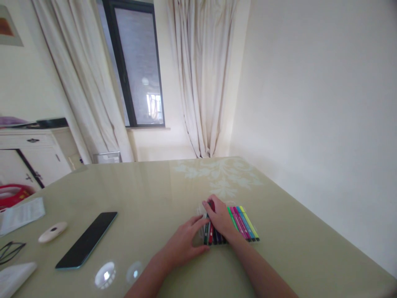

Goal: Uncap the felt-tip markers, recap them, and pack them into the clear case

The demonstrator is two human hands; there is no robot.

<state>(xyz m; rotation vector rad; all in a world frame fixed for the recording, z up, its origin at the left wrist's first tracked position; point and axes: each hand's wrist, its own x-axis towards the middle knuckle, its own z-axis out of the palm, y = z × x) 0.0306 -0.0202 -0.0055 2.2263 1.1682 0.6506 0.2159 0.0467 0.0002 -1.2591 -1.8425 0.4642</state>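
Note:
A row of felt-tip markers [243, 223] lies side by side in a clear plastic case [200, 210] on the table. Green, pink, blue and yellow ones show at the right end, and darker ones at the left. My left hand [187, 242] grips the left end of the case, thumb at its near edge and fingers along its side. Across the middle of the row lies my right hand [219, 215], covering several markers. Its thumb and fingertips close on the top of a red marker [211, 234] near the left end.
To the left are a dark phone [88, 240], a white oval object [52, 232], glasses [10, 251], a white device [15, 277] and a pale packet [23, 215]. The glossy table [149, 190] meets a white wall [316, 124] on the right. Curtains [204, 74] hang behind.

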